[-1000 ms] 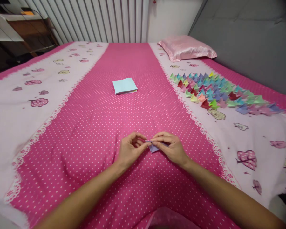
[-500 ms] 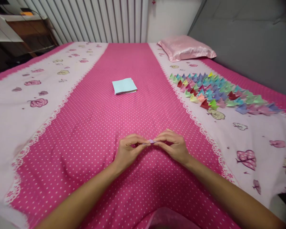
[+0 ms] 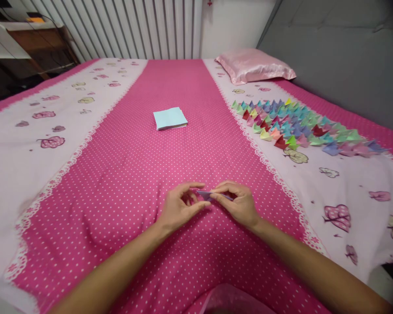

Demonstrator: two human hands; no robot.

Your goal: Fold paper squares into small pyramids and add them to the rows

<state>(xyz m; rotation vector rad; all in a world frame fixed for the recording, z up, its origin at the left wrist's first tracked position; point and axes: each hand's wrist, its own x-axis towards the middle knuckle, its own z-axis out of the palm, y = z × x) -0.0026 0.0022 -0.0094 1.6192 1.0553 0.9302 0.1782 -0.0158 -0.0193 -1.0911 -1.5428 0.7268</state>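
A small purple folded paper (image 3: 204, 195) is pinched between the thumb and fingers of my right hand (image 3: 239, 201), its pointed end toward the left. My left hand (image 3: 182, 204) is beside that point with thumb and index finger parted, holding nothing. Both hands are low over the pink dotted bedspread (image 3: 144, 165), near the middle. Ahead of them lies a stack of square paper (image 3: 170, 117) with a light blue sheet on top.
Rows of small folded paper boats (image 3: 291, 124) in many colours stand at the right. Behind them is a pink satin pillow (image 3: 253, 65) beside a grey headboard (image 3: 340, 56). A white ribbed radiator (image 3: 134, 30) lines the back; a table (image 3: 32, 39) stands at far left.
My left thumb and index finger have come off the folded paper and spread apart. The paper stays in my right hand, and more of its purple surface shows.
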